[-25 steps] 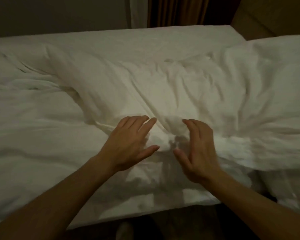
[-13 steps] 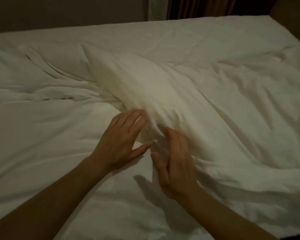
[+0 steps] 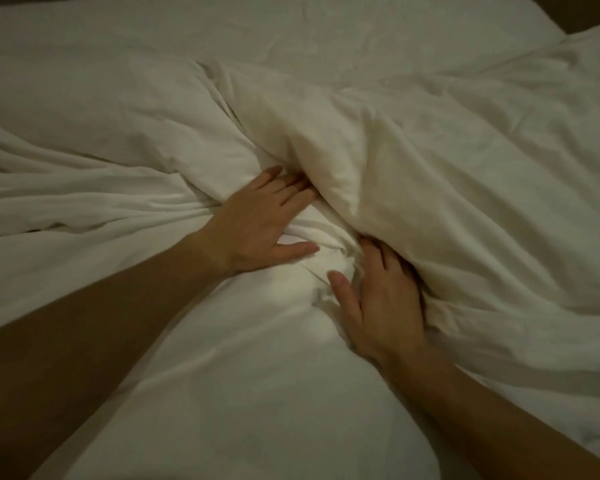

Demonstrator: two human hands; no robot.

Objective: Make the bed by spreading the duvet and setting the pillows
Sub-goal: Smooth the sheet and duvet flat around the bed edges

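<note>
A white duvet (image 3: pixel 430 174) lies crumpled across the bed, with a thick fold rising through the middle. My left hand (image 3: pixel 260 220) lies flat on the fabric, fingers straight and their tips slipping under the fold's left edge. My right hand (image 3: pixel 381 299) rests beside it with its thumb out, and its fingers reach under the fold's lower edge, partly hidden. Between the two hands the cloth is bunched into small creases. No pillow is in view.
The flat white sheet (image 3: pixel 291 32) of the bed stretches along the far side. A dark strip of headboard or wall (image 3: pixel 589 8) shows at the top right corner. More rumpled bedding (image 3: pixel 66 188) spreads to the left.
Both hands have pushed forward into the duvet fold, fingers now tucked under its edge. The view has moved closer over the bed, and the curtain and bed edge have left the frame.
</note>
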